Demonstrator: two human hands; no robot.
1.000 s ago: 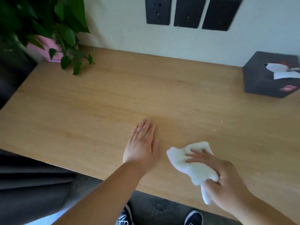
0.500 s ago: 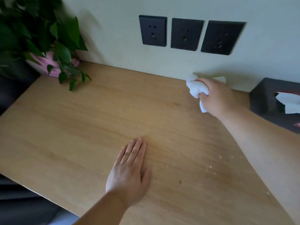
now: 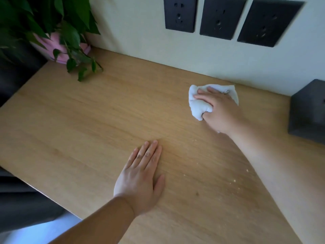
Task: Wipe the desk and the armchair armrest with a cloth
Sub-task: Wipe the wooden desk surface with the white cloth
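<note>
The wooden desk [image 3: 91, 120] fills most of the view. My right hand [image 3: 220, 111] presses a crumpled white cloth [image 3: 198, 106] onto the desk near the back wall, right of centre. My left hand [image 3: 140, 180] lies flat, palm down, on the desk near its front edge, holding nothing. Small pale crumbs [image 3: 233, 181] speckle the wood under my right forearm. A dark shape at the lower left [image 3: 21, 205] may be the armchair; I cannot tell for certain.
A potted plant in a pink pot [image 3: 58, 48] stands at the back left corner, its leaves hanging over the desk. A dark tissue box [image 3: 307, 111] sits at the right edge. Three black wall sockets [image 3: 221, 18] are above the desk.
My right hand carried the cloth from the front of the desk up to the back wall, then set it down flat on the wood. The left hand stayed put.
</note>
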